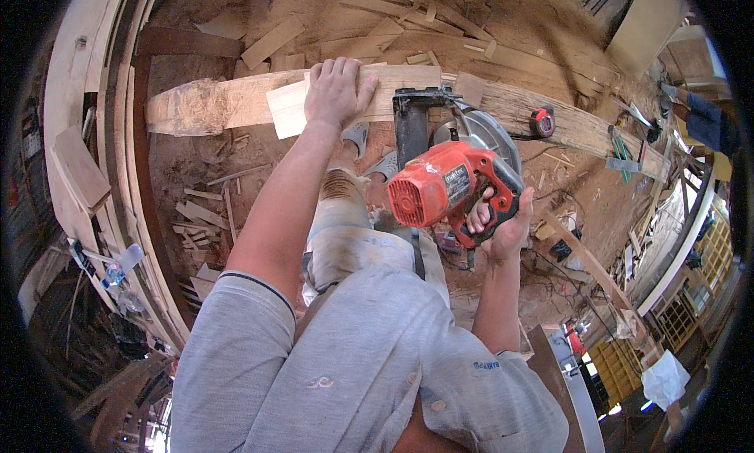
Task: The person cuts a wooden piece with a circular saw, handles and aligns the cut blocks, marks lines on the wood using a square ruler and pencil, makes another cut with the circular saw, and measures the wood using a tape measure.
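My right hand (503, 227) is wrapped round the rear handle of a red and black circular saw (440, 182). The saw's black base plate (411, 123) and round blade guard (493, 131) meet the near edge of the wood. My left hand (336, 96) bears down on a pale board (286, 111), its fingers bent over the far side and the thumb apart. That board lies across a long, rough plank (208, 107) running from left to right. The blade's cutting edge is hidden beneath the guard.
A red and black tape measure (542, 122) and green-handled tools (620, 151) lie on the plank's right part. Offcuts (273, 42) and sawdust cover the ground. Stacked long boards (118, 139) stand at the left. My shoes (383, 166) are just below the plank.
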Available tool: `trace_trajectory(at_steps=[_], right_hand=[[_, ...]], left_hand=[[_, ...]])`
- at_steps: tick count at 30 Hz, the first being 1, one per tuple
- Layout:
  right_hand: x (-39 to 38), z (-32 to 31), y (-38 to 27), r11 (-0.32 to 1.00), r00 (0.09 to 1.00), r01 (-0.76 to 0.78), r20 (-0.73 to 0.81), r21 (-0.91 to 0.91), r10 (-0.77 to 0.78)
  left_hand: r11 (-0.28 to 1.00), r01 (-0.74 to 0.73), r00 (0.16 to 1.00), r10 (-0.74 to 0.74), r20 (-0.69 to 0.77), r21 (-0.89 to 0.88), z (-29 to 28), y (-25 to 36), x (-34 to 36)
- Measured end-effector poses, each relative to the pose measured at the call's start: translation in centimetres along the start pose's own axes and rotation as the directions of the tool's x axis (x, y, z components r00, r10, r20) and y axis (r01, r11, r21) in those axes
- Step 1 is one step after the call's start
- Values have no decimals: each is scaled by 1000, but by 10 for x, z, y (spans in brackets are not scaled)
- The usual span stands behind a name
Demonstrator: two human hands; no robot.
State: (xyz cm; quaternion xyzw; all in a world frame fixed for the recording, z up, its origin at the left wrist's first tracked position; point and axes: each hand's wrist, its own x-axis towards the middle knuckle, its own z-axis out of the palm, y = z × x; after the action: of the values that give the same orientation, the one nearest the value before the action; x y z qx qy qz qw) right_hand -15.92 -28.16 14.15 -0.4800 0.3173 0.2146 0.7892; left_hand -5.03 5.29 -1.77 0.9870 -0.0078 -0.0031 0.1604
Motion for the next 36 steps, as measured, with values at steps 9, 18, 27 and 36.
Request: trace_trajectory(at_steps=[9, 18, 27, 36], right_hand=[[4, -4, 1, 999, 999, -19, 32, 39, 18], [5, -1, 1, 1000, 1000, 2, 16, 12, -2], [4, 1, 2, 999, 1000, -8, 8, 43, 8], [7, -2, 3, 998, 999, 2, 52, 63, -6]], left_hand=[[1000, -9, 1000, 9, 13, -4, -2, 0, 0], [1000, -15, 1000, 15, 8, 7, -1, -1, -1], [1000, 0, 1000, 0, 27, 8, -1, 0, 0], [1000, -8, 1000, 8, 12, 9, 1, -2, 0]])
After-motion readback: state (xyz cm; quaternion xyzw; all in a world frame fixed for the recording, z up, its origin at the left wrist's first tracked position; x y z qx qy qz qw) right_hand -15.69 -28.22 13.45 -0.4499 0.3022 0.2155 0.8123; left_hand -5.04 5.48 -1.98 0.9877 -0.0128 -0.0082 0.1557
